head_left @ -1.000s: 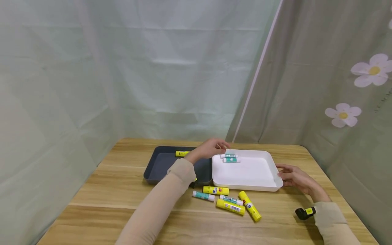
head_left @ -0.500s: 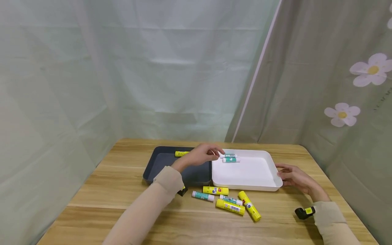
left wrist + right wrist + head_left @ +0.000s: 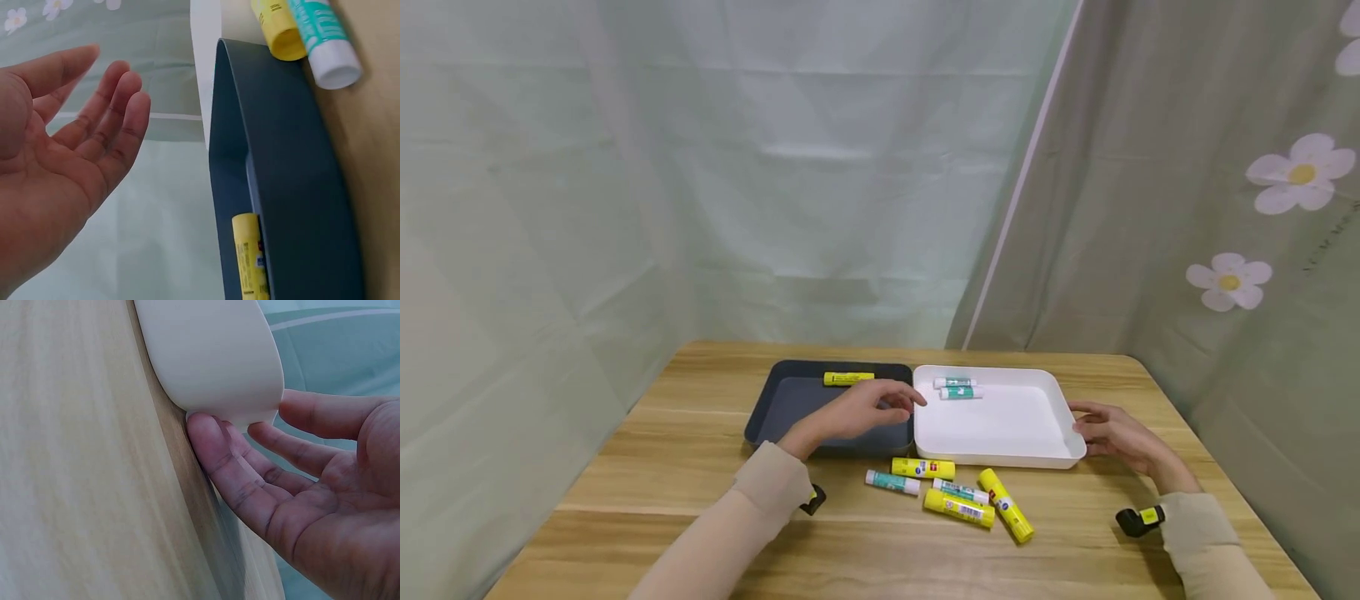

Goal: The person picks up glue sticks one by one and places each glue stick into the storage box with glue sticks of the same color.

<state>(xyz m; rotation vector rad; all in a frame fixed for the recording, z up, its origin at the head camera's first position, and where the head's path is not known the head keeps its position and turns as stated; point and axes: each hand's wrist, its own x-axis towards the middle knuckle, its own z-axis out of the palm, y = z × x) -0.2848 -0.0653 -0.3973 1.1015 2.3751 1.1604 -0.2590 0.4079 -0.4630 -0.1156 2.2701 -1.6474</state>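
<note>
Left hand (image 3: 863, 410) loosely curled — right hand (image 3: 1116, 435) outstretched, apparently relaxed

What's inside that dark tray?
A yellow tube lies in the dark tray, near its far wall. The left hand covers part of the floor; anything there is hidden.

Light-brown wood-grain table (image 3: 625, 471), far corners rounded. Creased pale green sheeting (image 3: 820, 192) hangs at left and far sides. Greyish curtain (image 3: 1120, 183), far right, printed with white five-petalled, yellow-centred flowers (image 3: 1228, 282); pale diagonal strip (image 3: 1023, 175) along its left edge.
</note>
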